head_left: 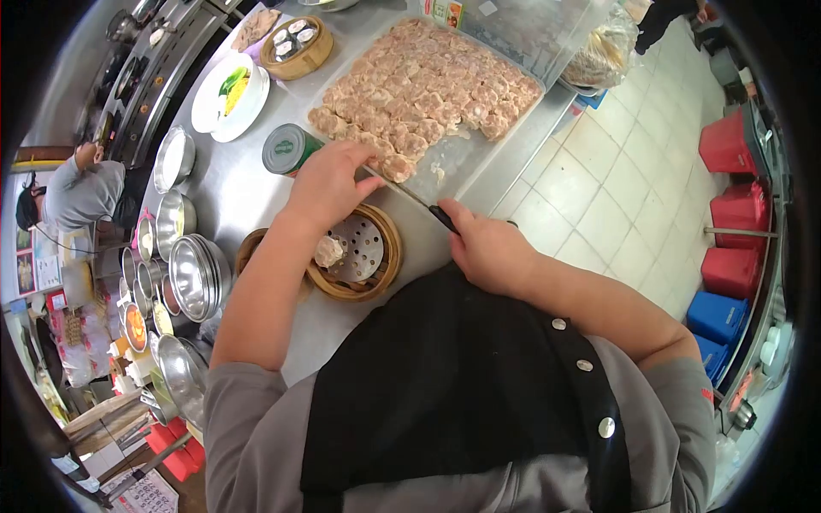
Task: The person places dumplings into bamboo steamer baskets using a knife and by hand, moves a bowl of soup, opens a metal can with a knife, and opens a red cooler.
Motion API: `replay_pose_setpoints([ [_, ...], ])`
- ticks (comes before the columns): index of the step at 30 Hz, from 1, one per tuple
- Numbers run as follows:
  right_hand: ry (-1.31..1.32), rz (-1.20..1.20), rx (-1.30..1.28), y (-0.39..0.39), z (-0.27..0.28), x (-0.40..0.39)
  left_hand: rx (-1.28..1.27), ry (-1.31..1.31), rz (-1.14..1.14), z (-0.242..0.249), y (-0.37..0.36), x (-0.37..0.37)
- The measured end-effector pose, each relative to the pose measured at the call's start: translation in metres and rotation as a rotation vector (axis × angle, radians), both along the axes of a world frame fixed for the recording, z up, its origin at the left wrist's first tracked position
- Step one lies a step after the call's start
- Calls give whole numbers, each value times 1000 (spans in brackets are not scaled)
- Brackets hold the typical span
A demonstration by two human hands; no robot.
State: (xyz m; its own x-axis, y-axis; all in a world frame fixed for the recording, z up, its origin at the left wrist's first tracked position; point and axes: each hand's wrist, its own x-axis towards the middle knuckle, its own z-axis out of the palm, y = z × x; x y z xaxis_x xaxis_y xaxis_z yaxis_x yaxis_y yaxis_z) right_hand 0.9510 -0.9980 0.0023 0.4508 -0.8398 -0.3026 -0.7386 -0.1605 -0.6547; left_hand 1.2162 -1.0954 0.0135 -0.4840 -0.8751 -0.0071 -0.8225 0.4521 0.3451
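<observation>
My right hand (487, 248) grips the black handle of a knife (409, 197) whose blade slides under a dumpling at the near edge of a clear tray (462, 158) packed with several pink dumplings (423, 85). My left hand (329, 184) rests on that same dumpling (395, 167), fingers curled on it. Just below my left hand sits a round bamboo steamer basket (385, 265) with a perforated metal plate and one dumpling (329, 250) inside.
A green-lidded can (285, 148), a white plate of food (229, 92) and a filled bamboo steamer (295, 44) stand on the steel counter (235, 192). Stacked metal bowls (195, 275) line the left. Another person (81, 192) works at far left. Red and blue crates (729, 214) sit on the tiled floor.
</observation>
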Motion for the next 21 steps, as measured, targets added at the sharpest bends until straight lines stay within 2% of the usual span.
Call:
replay_pose_setpoints([
  [5,-54,-51,54,3,2,-2,168,1,50,18,-6,-8],
  [8,-94,-59,38,6,-5,-3,182,-29,71,20,-11,-14],
  [21,-124,-84,6,6,-10,-5,209,-281,-200,28,-37,-32],
])
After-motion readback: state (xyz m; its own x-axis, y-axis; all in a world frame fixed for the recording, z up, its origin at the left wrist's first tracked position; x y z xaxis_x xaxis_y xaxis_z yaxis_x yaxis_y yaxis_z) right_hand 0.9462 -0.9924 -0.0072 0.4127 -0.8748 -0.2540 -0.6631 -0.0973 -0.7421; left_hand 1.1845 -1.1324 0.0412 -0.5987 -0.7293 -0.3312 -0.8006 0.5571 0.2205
